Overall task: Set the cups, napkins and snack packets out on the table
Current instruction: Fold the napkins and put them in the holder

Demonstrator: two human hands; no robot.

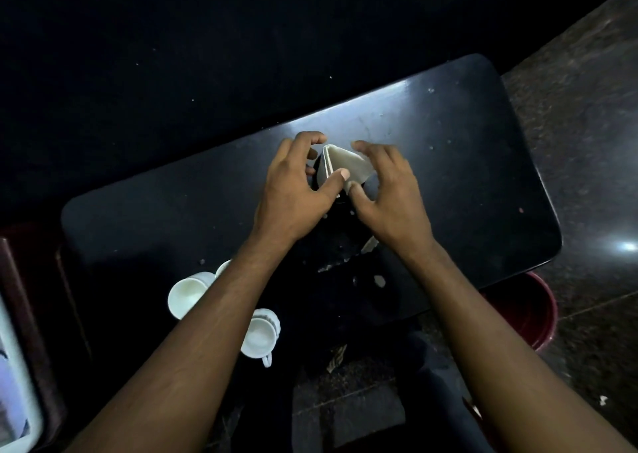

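Observation:
A folded white napkin (348, 164) stands tilted at the middle of the black table (466, 162), seemingly set in a dark holder that I can barely make out. My left hand (297, 193) presses its thumb against the napkin's near face. My right hand (390, 193) pinches the napkin's right side between thumb and fingers. Three white cups sit near the table's front left: one (188, 294) beside my left forearm, a second (223, 268) mostly hidden behind it, and a handled one (259, 335) closest to me. No snack packets are visible.
A dark red bucket (531, 314) stands on the floor under the table's right front corner. At the far left edge is a white-framed object (13, 383). White crumbs and a pale scrap (369, 245) lie on the table near my right wrist.

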